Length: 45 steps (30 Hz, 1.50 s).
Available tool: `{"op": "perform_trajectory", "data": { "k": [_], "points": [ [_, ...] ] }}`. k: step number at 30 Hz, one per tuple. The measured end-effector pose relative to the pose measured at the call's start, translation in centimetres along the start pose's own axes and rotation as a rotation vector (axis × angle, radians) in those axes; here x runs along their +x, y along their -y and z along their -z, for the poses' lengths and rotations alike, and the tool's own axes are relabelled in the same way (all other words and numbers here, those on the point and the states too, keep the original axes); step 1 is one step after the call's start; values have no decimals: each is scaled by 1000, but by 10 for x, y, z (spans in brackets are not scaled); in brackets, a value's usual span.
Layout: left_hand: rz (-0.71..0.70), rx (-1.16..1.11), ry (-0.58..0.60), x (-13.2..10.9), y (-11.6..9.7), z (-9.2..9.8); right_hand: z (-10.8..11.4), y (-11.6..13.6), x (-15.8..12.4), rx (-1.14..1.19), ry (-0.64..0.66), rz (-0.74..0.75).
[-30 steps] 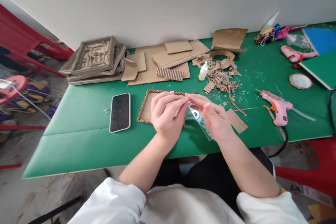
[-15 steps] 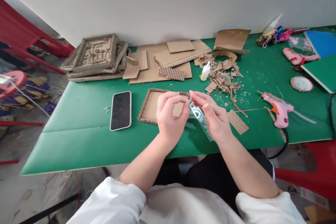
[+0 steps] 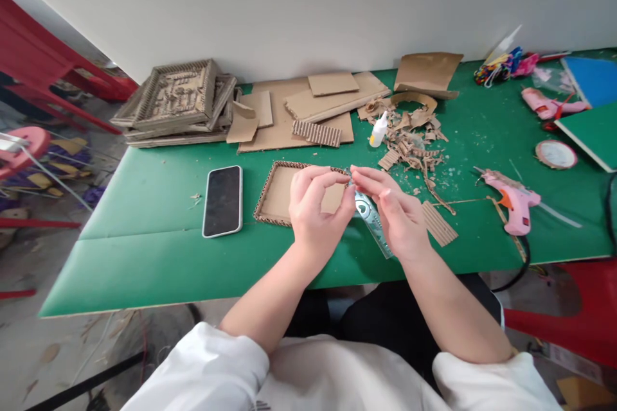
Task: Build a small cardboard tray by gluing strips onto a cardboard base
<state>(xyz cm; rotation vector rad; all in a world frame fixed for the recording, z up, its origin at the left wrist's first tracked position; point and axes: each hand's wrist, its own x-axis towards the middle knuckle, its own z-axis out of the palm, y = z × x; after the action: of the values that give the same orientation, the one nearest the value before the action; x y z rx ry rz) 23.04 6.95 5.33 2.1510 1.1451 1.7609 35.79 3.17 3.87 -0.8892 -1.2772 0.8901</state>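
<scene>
My left hand [image 3: 318, 215] is closed in a pinch, thumb against index finger. My right hand [image 3: 399, 215] meets it fingertip to fingertip, its fingers also pressed together. Whatever is at the fingertips is too small and covered to name. A teal patterned ruler [image 3: 369, 215] slants down between the hands; I cannot tell whether it lies on the table or is touched. Behind my left hand lies a shallow cardboard tray [image 3: 277, 196] with a rim of corrugated strips, its right side partly hidden. A corrugated cardboard piece [image 3: 439, 223] lies right of my right hand.
On the green table [image 3: 144, 257] are a phone [image 3: 222, 201], a glue bottle [image 3: 378, 130], cardboard scraps [image 3: 417, 141], cardboard sheets [image 3: 270, 135] and stacked cardboard frames [image 3: 176, 93]. To the right are a pink glue gun [image 3: 518, 202], a tape roll [image 3: 556, 155] and a second glue gun [image 3: 544, 103].
Both hands keep their pinch at the same place over the tray's corner, with only slight finger movement. The whole view has shifted slightly.
</scene>
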Motion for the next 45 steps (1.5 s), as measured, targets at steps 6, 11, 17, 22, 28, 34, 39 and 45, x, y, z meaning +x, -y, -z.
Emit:
{"op": "perform_trajectory", "data": {
  "k": [6, 11, 17, 22, 28, 34, 39, 45],
  "points": [
    [0, 1, -15, -1, -1, -2, -1, 10, 0, -188, 6, 74],
    [27, -4, -6, 0, -4, -2, -1, 14, -2, -293, -25, 115],
    [62, -77, 17, 2, -8, 1, -2, 12, -3, -316, -36, 118],
    [55, -131, 11, 2, -10, 3, 0, 13, -2, -339, -49, 104],
    [60, -131, 5, 1, -10, 2, 0, 8, 1, -23, -34, -52],
    [81, -189, 9, 0, -13, 2, 0, 9, 7, 343, 43, -243],
    [77, -197, 4, 1, -15, 4, 1, 13, 7, 301, 71, -289],
    [-32, -106, 9, 3, -18, 8, 1, 7, 3, 201, -6, -179]
  ]
}}
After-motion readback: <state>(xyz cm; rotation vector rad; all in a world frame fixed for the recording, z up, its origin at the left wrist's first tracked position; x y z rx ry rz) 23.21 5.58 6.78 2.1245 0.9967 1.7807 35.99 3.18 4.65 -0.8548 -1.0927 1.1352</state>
